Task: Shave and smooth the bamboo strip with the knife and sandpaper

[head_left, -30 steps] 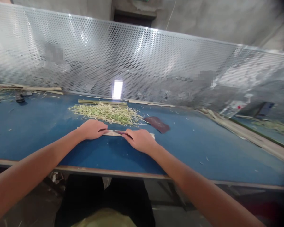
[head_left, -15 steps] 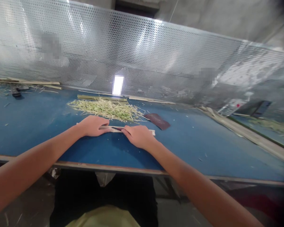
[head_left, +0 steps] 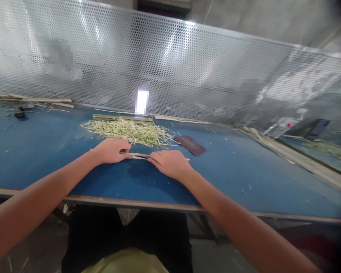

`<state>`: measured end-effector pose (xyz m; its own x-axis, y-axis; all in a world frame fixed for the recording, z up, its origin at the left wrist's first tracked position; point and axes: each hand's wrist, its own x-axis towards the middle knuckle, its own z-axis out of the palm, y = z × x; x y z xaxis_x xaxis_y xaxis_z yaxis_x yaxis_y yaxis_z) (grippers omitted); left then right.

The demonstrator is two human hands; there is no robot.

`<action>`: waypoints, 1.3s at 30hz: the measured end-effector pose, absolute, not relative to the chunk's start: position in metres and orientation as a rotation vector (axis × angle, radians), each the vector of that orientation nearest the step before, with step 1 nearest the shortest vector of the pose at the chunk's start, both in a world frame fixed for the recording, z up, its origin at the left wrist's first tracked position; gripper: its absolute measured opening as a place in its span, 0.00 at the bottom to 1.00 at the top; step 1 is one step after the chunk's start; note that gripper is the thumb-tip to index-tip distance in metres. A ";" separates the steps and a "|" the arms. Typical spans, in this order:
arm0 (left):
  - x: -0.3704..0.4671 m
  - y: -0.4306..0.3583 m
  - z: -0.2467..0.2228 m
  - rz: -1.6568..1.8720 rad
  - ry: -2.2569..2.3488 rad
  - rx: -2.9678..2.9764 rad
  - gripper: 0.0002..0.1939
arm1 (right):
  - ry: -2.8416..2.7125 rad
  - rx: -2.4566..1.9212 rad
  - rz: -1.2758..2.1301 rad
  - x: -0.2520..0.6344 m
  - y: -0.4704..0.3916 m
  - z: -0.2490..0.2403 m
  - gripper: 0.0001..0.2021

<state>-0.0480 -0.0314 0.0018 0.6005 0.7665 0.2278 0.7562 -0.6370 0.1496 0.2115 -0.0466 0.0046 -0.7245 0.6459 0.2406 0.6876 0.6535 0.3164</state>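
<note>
A narrow pale strip (head_left: 136, 155), which looks like split bamboo or wood, runs left to right just above the table. My left hand (head_left: 112, 150) is closed on its left part, fingers over the top and thumb at the near side. Further along, my right hand (head_left: 169, 162) is closed round the right part, and the strip's end pokes out beyond it. A thin dark sliver shows at the right fingertips against the strip; I cannot tell what it is. Behind the hands lies a heap of thin green-yellow shavings (head_left: 127, 131).
A dark brown sheet (head_left: 191, 145) lies right of the shavings. Flat green strips (head_left: 122, 118) rest behind them, before a perforated metal screen (head_left: 159, 64). Long strips (head_left: 295, 159) and a clear bottle (head_left: 280, 127) are at the right. The blue table (head_left: 102, 182) has a wooden front edge.
My right hand has shifted slightly to the right along the strip, and the strip looks turned more edge-on. My left hand stays in nearly the same place.
</note>
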 end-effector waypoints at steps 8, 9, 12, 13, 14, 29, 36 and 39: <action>-0.051 -0.034 0.010 0.425 1.261 2.730 0.14 | -2.717 -0.940 -0.753 0.216 -0.041 0.000 0.20; -0.051 -0.034 0.012 0.426 1.258 2.713 0.14 | -2.713 -0.922 -0.765 0.217 -0.041 -0.001 0.20; -0.051 -0.035 0.014 0.444 1.270 2.666 0.14 | -2.709 -0.881 -0.799 0.219 -0.040 -0.002 0.21; -0.051 -0.035 0.014 0.454 1.275 2.653 0.14 | -2.708 -0.874 -0.810 0.219 -0.040 -0.002 0.20; -0.051 -0.035 0.013 0.464 1.277 2.641 0.13 | -2.708 -0.868 -0.822 0.219 -0.040 -0.003 0.20; -0.052 -0.033 0.010 0.548 1.247 2.650 0.12 | -2.683 -0.836 -0.878 0.219 -0.042 -0.004 0.23; -0.054 -0.030 0.006 0.531 1.254 2.653 0.12 | -2.680 -0.830 -0.894 0.218 -0.043 -0.003 0.23; -0.055 -0.028 0.005 0.530 1.248 2.637 0.13 | -2.689 -0.834 -0.905 0.218 -0.044 -0.003 0.23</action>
<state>-0.0551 -0.0280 0.0045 0.5851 0.7742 0.2414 0.7116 -0.6329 0.3050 0.2184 -0.0438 -0.0027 -0.8254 0.4526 0.3374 0.5646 0.6568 0.4999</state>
